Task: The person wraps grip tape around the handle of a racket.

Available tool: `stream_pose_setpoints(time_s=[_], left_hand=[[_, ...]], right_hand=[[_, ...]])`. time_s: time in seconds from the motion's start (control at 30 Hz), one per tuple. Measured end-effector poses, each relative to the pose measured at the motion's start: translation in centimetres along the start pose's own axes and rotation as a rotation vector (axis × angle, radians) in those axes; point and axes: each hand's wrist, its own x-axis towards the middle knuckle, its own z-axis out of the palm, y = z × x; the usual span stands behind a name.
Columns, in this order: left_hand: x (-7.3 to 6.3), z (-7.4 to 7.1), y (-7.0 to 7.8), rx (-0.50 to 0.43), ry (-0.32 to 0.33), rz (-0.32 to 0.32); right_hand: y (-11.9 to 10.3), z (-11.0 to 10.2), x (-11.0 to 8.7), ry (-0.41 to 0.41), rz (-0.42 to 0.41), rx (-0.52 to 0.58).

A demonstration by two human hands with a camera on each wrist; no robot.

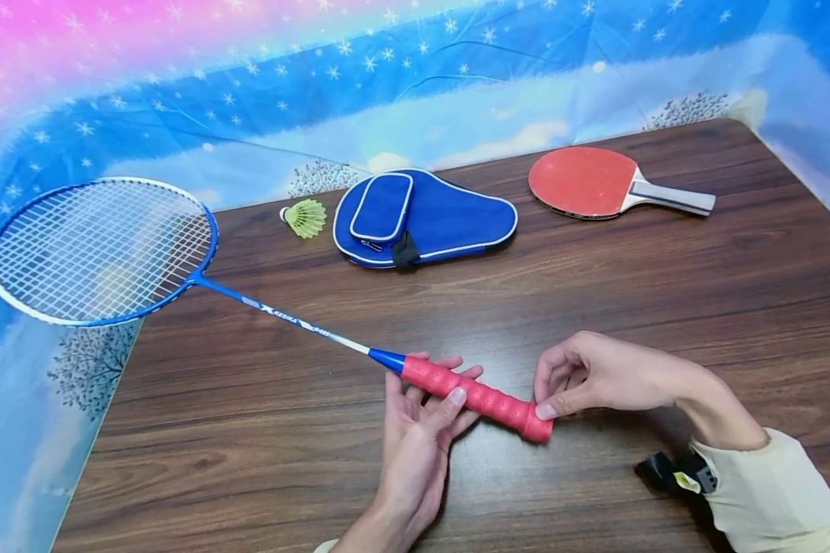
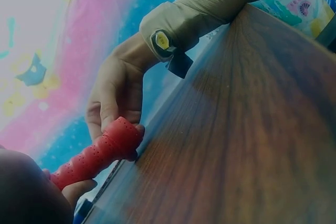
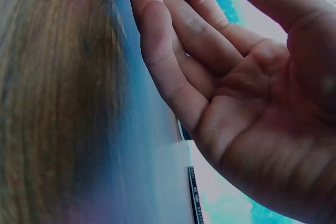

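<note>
A blue and white badminton racket (image 1: 311, 329) is held up at a slant over the table, its strung head at the left. My left hand (image 1: 415, 445) holds the red wrapped handle (image 1: 487, 401) from below, thumb across the top and fingertips showing past the far side. At the butt end, my right hand (image 1: 588, 376) pinches the handle's rim between thumb and fingers. The left wrist view shows the ridged, perforated red grip (image 2: 94, 158) with the right hand (image 2: 118, 93) at its end. Only the right palm and fingers (image 3: 157, 51) appear in the right wrist view; the racket is outside it.
On the brown wooden table (image 1: 249, 461), a yellow-green shuttlecock (image 1: 306, 218), a blue zipped paddle case (image 1: 449, 215) and a red table tennis paddle (image 1: 584, 180) lie along the back. A patterned blue and pink cloth (image 1: 263, 84) hangs behind the table.
</note>
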Motion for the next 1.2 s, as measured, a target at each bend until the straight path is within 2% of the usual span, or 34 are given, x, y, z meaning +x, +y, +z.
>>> stream_pose_setpoints(time_s=[0.17, 0.33, 0.43, 0.63, 0.7, 0.8, 0.93, 1.1, 1.2], left_hand=[[0.1, 0.0, 0.0, -0.035, -0.017, 0.02], [0.2, 0.1, 0.0, -0.066, 0.017, 0.026], [0.4, 0.1, -0.1, -0.07, 0.043, 0.023], [0.6, -0.3, 0.0, -0.079, 0.07, 0.016], [0.6, -0.4, 0.1, -0.09, 0.071, 0.014], [0.6, -0.5, 0.1, -0.101, 0.064, 0.011], [0.7, -0.3, 0.1, -0.092, 0.062, -0.022], [0.9, 0.0, -0.2, -0.107, 0.071, -0.076], [1.0, 0.1, -0.5, -0.116, 0.07, -0.086]], right_hand=[[-0.1, 0.1, 0.1, 0.011, 0.017, 0.055], [-0.1, 0.1, 0.0, 0.023, 0.025, 0.125], [-0.2, 0.1, -0.1, 0.029, 0.0, 0.079], [-0.6, 0.7, 0.3, 0.087, -0.031, -0.09], [-0.7, 0.9, 0.6, 0.101, -0.032, -0.092], [-0.8, 0.9, 0.7, 0.102, -0.001, -0.038], [-0.8, 0.5, 0.2, 0.104, 0.033, 0.02], [-0.5, 0.2, -0.6, 0.132, 0.051, 0.037], [-0.4, 0.3, -0.8, 0.152, 0.054, 0.025]])
